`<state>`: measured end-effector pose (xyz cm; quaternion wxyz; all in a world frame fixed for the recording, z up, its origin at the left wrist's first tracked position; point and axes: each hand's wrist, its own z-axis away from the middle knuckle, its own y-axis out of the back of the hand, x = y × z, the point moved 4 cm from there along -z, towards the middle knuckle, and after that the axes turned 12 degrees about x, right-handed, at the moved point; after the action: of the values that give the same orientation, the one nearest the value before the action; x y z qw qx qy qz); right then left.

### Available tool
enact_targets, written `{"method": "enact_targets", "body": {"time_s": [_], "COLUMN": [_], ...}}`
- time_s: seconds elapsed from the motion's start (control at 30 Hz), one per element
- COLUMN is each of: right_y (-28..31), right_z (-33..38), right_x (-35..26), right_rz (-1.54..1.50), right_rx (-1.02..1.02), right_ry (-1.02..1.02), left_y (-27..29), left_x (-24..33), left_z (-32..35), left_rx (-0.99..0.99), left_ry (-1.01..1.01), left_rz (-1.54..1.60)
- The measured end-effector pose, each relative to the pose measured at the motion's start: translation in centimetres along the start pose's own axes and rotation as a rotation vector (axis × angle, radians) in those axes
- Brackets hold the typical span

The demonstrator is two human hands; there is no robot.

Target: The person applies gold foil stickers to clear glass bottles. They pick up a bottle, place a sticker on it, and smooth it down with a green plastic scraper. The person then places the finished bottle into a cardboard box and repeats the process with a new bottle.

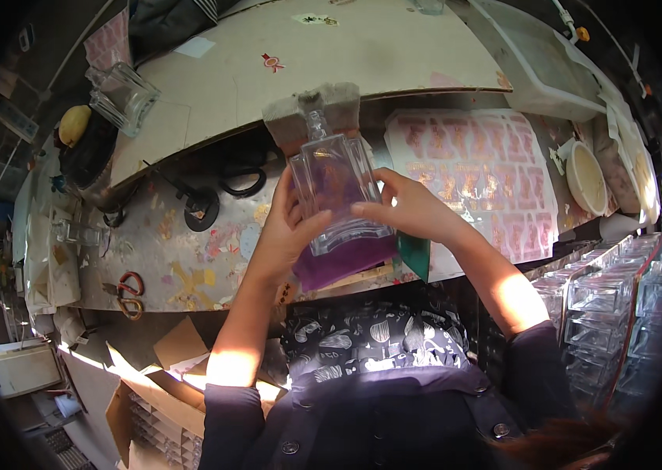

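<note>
The left hand (277, 235) and right hand (417, 207) hold a clear bottle (336, 176) between their fingers, neck pointing away from the person, over a purple pad (339, 266). A label sheet (476, 176) lies right; scissors (120, 292) lie left on the table (151, 262).

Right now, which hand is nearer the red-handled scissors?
Left. The left hand, on the left side of the glass bottle, is right of the scissors; the right hand, on the bottle's other side, is farther right.
</note>
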<state>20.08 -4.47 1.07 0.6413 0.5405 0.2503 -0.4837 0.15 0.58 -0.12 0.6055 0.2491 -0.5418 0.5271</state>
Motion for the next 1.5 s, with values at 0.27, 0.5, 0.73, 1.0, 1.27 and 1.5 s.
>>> {"method": "enact_targets", "body": {"time_s": [0.27,0.5,0.73,1.0,1.27,1.5], "right_y": [0.3,-0.6,-0.6,-0.8,-0.6,-0.5], "right_z": [0.7,-0.1,0.1,-0.1,0.5,0.6], "right_x": [1.1,0.7,0.3,0.4,1.4,1.8], "right_rz": [0.012,0.020,0.017,0.045,-0.015,-0.060], "right_rx": [-0.011,0.075,0.116,0.142,0.060,0.040], "right_ry": [0.086,0.096,0.095,0.100,0.072,0.090], "left_y": [-0.4,-1.6,-1.6,-1.7,0.3,0.5], "left_x": [0.3,1.5,1.5,1.8,0.6,-0.4], "left_z": [0.7,-3.1,-4.6,-5.1,-0.7,0.1], "left_rx": [-0.042,0.167,0.205,0.238,0.027,0.007], "left_ry": [-0.127,-0.150,-0.186,-0.216,-0.043,-0.086], "left_rz": [-0.114,-0.059,-0.090,-0.121,-0.088,-0.085]}}
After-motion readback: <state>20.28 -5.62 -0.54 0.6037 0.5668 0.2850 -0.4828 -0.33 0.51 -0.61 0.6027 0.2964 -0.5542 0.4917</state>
